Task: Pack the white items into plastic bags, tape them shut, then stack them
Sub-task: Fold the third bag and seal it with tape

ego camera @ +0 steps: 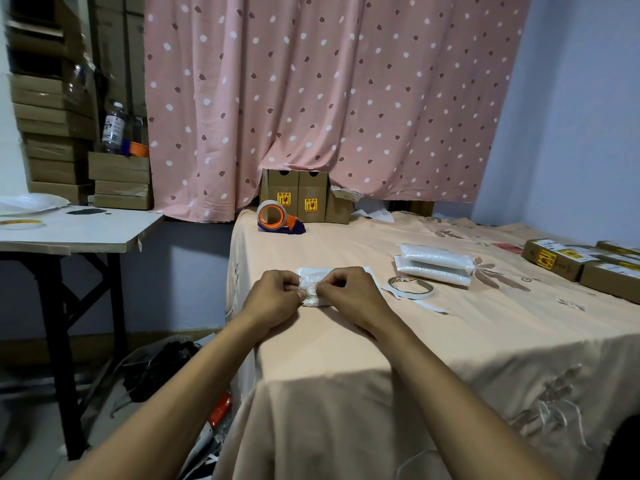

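A white item wrapped in a clear plastic bag [311,285] lies on the peach cloth-covered table [346,348], near its left edge. My left hand [273,296] pinches the bag's near end from the left. From the right, my right hand [349,292] pinches the same end, fingertips almost meeting the left hand's. A flat roll of narrow tape [410,287] with a loose tail lies just right of my right hand. Further right, two packed white bags [434,265] sit stacked one on the other.
An orange tape dispenser [277,218] stands at the table's far left, before brown cartons [304,199]. Labelled cardboard boxes [568,261] line the right edge. A grey side table [79,230] stands to the left, with clutter on the floor below.
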